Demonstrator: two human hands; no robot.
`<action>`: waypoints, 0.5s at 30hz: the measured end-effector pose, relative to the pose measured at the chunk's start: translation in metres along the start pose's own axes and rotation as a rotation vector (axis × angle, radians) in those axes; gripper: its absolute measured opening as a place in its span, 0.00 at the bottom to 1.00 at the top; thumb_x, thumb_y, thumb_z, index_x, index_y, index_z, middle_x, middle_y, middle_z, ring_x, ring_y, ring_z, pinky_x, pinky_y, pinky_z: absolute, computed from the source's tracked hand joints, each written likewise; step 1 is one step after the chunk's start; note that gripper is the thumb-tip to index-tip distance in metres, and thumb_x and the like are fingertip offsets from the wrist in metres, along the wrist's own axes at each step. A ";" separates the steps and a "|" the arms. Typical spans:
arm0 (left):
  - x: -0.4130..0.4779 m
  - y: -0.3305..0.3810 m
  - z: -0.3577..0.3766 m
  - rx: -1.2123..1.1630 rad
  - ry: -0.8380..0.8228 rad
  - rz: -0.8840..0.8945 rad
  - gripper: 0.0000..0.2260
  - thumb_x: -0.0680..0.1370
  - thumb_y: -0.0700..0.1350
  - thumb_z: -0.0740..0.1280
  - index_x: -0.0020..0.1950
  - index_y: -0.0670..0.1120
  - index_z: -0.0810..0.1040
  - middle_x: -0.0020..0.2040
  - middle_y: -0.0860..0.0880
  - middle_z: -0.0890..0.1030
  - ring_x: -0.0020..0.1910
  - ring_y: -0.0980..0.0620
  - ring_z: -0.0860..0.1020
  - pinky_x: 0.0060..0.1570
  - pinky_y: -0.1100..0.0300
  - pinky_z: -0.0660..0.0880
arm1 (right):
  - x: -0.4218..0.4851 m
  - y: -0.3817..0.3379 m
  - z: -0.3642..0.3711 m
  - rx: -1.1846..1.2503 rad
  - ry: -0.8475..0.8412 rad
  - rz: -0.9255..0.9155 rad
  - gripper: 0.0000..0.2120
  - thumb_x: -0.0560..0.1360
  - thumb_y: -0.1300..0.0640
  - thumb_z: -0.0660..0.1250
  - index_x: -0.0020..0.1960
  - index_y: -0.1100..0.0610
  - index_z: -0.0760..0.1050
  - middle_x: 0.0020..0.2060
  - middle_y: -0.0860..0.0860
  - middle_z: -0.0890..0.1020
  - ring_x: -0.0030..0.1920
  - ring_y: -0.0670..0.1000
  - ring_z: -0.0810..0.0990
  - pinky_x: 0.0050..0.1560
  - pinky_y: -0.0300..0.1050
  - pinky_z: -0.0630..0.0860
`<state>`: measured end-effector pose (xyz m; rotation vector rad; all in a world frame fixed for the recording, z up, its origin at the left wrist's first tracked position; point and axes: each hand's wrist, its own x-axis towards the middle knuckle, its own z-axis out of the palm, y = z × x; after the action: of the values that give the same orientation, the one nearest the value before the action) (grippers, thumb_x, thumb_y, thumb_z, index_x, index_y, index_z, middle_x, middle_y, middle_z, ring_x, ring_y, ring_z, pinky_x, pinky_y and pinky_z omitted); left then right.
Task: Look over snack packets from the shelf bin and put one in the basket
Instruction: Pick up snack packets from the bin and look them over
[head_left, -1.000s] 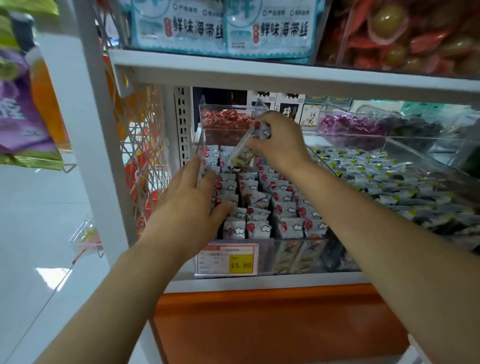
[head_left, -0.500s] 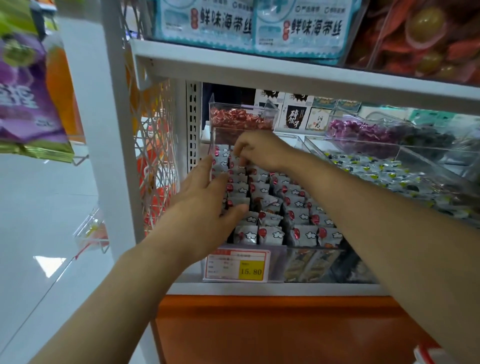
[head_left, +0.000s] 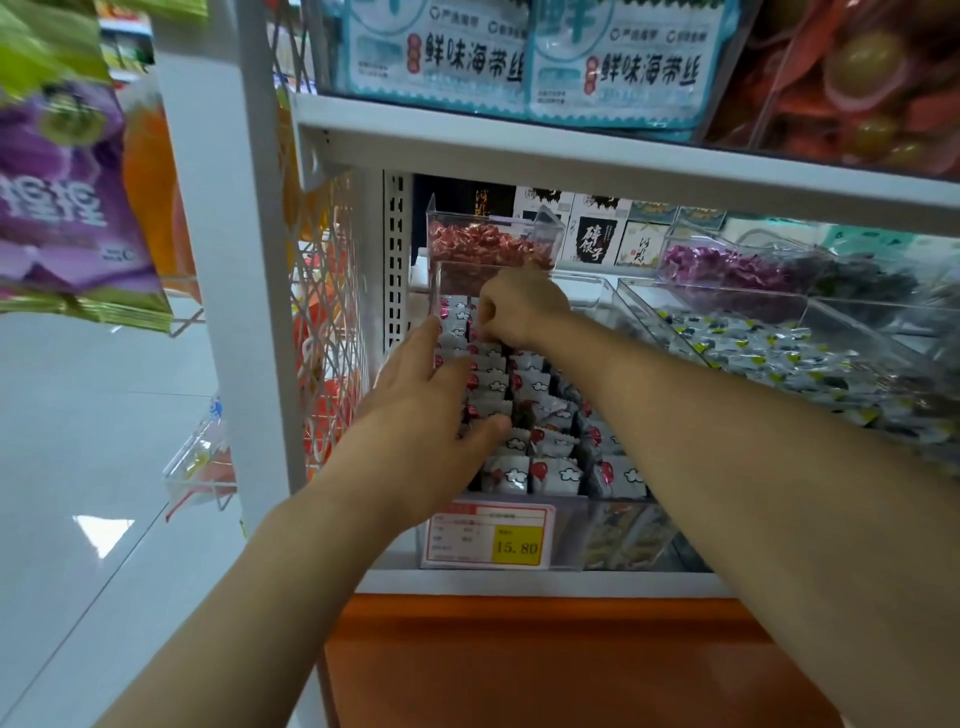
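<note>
Clear plastic bin (head_left: 569, 519), glossy packets (head_left: 561, 475)

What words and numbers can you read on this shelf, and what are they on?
"鲜味海带丝": on both blue-and-white packets up top.
"15.80": on the yellow patch of the price tag.
"碎银子": on a black-and-white box at the back.
Purple bag lettering, tag small print: too blurred.

Both grips reach into the clear shelf bin (head_left: 576, 535) of white snack packets (head_left: 556, 475).
The left grip (head_left: 426, 415) lies flat, fingers straight, on the left rows. Further back, the right grip (head_left: 519, 312) curls its fingers down among the packets; whether it holds one is unclear. A price tag (head_left: 488, 535) fronts the bin.
</note>
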<state>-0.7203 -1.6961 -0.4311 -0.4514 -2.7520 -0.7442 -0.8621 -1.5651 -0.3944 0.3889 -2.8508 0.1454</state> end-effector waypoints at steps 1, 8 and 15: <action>0.000 0.000 0.000 -0.002 0.000 -0.001 0.30 0.77 0.59 0.60 0.75 0.48 0.59 0.77 0.52 0.41 0.75 0.52 0.42 0.72 0.54 0.48 | -0.001 0.001 -0.003 0.095 0.016 0.010 0.02 0.75 0.59 0.67 0.46 0.56 0.79 0.56 0.54 0.80 0.65 0.57 0.72 0.62 0.55 0.71; -0.002 0.002 -0.002 -0.019 0.014 -0.010 0.28 0.77 0.58 0.60 0.74 0.48 0.60 0.77 0.54 0.43 0.76 0.51 0.45 0.72 0.52 0.49 | -0.044 0.005 -0.027 0.536 0.443 0.090 0.04 0.78 0.61 0.61 0.47 0.60 0.73 0.46 0.54 0.78 0.45 0.48 0.75 0.48 0.43 0.74; -0.011 0.018 -0.007 0.070 0.309 0.138 0.20 0.78 0.49 0.62 0.68 0.45 0.70 0.73 0.46 0.64 0.72 0.46 0.60 0.72 0.50 0.57 | -0.137 0.013 -0.044 0.934 0.701 0.196 0.05 0.77 0.63 0.63 0.44 0.56 0.70 0.39 0.49 0.75 0.39 0.52 0.80 0.38 0.46 0.79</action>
<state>-0.7029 -1.6877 -0.4205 -0.4626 -2.4238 -0.6232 -0.7275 -1.5125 -0.3900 0.1574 -1.9553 1.3595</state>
